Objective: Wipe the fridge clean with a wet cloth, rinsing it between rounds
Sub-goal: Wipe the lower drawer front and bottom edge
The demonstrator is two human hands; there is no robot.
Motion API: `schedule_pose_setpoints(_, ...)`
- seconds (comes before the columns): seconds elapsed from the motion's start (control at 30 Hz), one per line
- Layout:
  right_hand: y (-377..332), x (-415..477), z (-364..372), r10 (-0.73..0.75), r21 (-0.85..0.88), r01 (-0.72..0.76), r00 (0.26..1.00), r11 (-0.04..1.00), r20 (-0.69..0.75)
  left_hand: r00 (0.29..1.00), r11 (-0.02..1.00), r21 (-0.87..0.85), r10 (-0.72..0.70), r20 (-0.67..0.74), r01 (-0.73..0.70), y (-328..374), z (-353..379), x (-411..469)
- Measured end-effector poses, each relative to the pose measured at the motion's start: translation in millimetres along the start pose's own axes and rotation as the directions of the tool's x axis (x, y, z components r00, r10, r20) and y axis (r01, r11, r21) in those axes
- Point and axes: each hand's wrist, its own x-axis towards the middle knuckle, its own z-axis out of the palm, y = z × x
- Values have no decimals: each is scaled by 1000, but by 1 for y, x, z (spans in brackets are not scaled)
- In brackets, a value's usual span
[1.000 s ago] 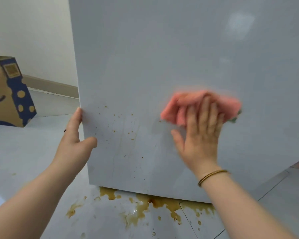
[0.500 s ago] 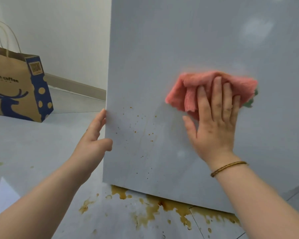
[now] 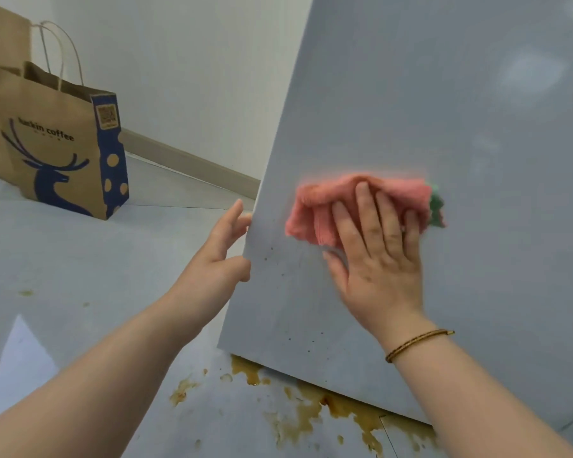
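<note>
On the brown paper bag (image 3: 60, 153) at the left: "luckin coffee" in blue above a blue deer, a QR code on its blue side panel. Pressing the pink cloth (image 3: 325, 206) against the grey fridge (image 3: 444, 110) front, near its left edge, with the straight, spread fingers of the right hand (image 3: 377, 259); palm flat, wrist below, thin bracelet (image 3: 417, 342) on it. Bracing that edge with the left hand (image 3: 219, 256), fingers loosely extended, thumb tip at the edge, clasping nothing. Under the fridge, brown spill (image 3: 338, 408) on the tiles.
</note>
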Motion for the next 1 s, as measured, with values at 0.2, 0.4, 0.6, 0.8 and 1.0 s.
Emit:
schedule_pose_setpoints(0.2, -44, 31, 20, -32, 21, 33, 999, 999, -25, 999, 1000, -9, 29, -24, -29, -1, -13, 10)
schedule_pose_setpoints(0.4, -62, -86, 39, -325, 19, 333, 904, 943, 278, 999, 999, 23, 44, -12, -44, -1, -20, 13)
schedule_pose_setpoints(0.6, -22, -38, 15, -151, -34, 154, 985, 987, 85, 998, 994, 98, 54, 21, -55, 0, -14, 12)
schedule_pose_setpoints(0.8, -21, -26, 18, 129, -10, -130, 991, 992, -25, 998, 997, 33, 68, 17, -69, -3, -14, 13)
schedule_pose_setpoints(1.0, -71, -166, 53, -260, 86, 251, 830, 964, 494, 997, 999, -28, 43, 66, -42, -10, -18, 11)
